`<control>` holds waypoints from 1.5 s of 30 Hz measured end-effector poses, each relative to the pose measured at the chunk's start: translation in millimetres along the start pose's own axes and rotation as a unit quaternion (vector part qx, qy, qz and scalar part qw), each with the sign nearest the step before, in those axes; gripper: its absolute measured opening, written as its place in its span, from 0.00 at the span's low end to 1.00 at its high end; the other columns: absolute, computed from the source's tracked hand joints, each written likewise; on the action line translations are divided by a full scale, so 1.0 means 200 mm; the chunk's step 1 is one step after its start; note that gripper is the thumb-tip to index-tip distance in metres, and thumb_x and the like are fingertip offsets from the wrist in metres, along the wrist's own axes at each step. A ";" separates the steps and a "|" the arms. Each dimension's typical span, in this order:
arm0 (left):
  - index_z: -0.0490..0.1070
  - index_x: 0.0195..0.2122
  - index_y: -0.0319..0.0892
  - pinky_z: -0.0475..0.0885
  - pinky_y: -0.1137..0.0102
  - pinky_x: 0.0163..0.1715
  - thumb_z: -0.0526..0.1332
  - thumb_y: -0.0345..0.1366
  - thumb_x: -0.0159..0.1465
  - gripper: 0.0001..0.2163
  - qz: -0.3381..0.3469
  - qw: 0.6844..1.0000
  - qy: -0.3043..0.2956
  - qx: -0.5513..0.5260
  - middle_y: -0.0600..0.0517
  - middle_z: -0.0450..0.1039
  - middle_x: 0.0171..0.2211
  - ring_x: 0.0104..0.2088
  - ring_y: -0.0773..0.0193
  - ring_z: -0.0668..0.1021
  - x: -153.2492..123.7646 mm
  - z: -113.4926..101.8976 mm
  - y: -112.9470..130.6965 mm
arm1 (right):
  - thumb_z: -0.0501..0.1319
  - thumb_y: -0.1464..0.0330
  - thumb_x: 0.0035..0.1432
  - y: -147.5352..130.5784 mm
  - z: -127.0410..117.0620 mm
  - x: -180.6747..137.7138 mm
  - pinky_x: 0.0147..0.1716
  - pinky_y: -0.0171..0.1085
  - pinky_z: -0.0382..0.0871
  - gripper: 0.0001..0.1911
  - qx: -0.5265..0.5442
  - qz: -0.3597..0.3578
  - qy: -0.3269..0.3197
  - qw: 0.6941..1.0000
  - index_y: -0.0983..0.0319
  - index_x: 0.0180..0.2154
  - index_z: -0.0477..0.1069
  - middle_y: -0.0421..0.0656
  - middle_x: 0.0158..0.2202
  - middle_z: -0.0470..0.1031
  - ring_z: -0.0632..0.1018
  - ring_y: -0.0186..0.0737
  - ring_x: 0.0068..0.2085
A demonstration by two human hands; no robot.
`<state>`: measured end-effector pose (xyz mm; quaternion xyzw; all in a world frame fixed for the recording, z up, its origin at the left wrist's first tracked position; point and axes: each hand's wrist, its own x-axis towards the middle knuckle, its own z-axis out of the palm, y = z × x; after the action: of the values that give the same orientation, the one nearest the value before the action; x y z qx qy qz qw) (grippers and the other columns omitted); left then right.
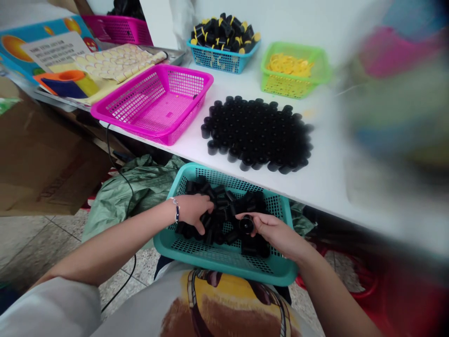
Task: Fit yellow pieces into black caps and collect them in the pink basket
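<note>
A teal plastic mesh basket (224, 267) rests on my lap, holding a heap of short black cylinders (224, 206). My left hand (192, 210) is curled down over the heap, its fingers among the cylinders, and I cannot tell whether it grips one. My right hand (273, 232) pinches one black cylinder (246, 224) between thumb and fingers, with the cylinder's open end facing up. The heap hides most of the basket's floor.
Ahead, a white table edge (280, 187) runs close beyond the basket. On it stand many black cylinders (257, 133), a pink basket (154, 103), a blue basket (222, 49) of black-and-yellow parts and a green basket (293, 70) of yellow pieces. A cardboard box (45, 154) stands left.
</note>
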<state>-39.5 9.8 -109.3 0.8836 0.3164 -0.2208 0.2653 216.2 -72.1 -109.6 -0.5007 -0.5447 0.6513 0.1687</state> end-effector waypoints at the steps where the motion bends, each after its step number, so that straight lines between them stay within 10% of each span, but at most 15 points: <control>1: 0.68 0.44 0.42 0.66 0.70 0.32 0.68 0.47 0.47 0.25 -0.001 1.000 0.003 0.004 0.47 0.68 0.42 0.38 0.55 0.74 0.00 0.00 0.01 | 0.46 0.52 0.62 -0.01 -0.02 -0.01 0.41 0.42 0.65 0.26 -0.043 0.005 -0.010 0.999 0.58 0.52 0.68 0.44 0.36 0.73 0.71 0.41 0.37; 8: 0.69 0.43 0.44 0.63 0.75 0.30 0.50 0.37 0.65 0.11 0.052 0.995 0.047 -0.076 0.53 0.73 0.32 0.30 0.66 0.74 -0.04 -0.05 -0.05 | 0.45 0.55 0.63 -0.02 -0.10 -0.08 0.52 0.45 0.60 0.25 -0.314 -0.011 -0.020 0.949 0.57 0.56 0.64 0.47 0.48 0.68 0.67 0.46 0.50; 21: 0.68 0.45 0.44 0.65 0.77 0.27 0.49 0.35 0.64 0.12 0.029 0.984 0.101 -0.146 0.54 0.73 0.28 0.26 0.69 0.74 -0.02 -0.07 0.00 | 0.63 0.66 0.48 -0.08 0.16 0.32 0.44 0.50 0.62 0.22 -0.556 -0.098 0.030 0.825 0.64 0.47 0.70 0.50 0.44 0.69 0.65 0.52 0.47; 33: 0.63 0.46 0.43 0.73 0.75 0.29 0.49 0.36 0.65 0.11 0.024 0.879 0.101 -0.466 0.53 0.71 0.34 0.29 0.69 0.79 -0.08 -0.01 0.20 | 0.56 0.59 0.57 -0.09 -0.14 0.14 0.54 0.41 0.60 0.21 -0.357 -0.073 -0.124 0.923 0.62 0.50 0.69 0.48 0.54 0.64 0.68 0.45 0.52; 39: 0.65 0.50 0.48 0.70 0.76 0.30 0.52 0.33 0.61 0.15 0.055 0.932 0.081 -0.348 0.55 0.74 0.37 0.30 0.68 0.76 -0.11 0.06 0.33 | 0.58 0.66 0.54 -0.05 -0.27 0.00 0.57 0.41 0.57 0.26 -0.384 -0.023 -0.130 0.914 0.57 0.56 0.64 0.44 0.60 0.58 0.62 0.47 0.58; 45: 0.69 0.43 0.43 0.68 0.71 0.42 0.49 0.24 0.59 0.15 -0.015 0.975 0.157 -0.154 0.50 0.73 0.40 0.41 0.63 0.75 -0.09 -0.02 0.18 | 0.51 0.65 0.62 -0.10 -0.14 0.05 0.53 0.41 0.61 0.16 -0.410 -0.097 -0.020 0.907 0.56 0.49 0.69 0.44 0.52 0.68 0.68 0.42 0.53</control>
<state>-27.3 -19.2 -83.6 0.8509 0.3974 -0.0317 0.3422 228.6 -41.3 -93.5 -0.4569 -0.8129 0.3613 0.0001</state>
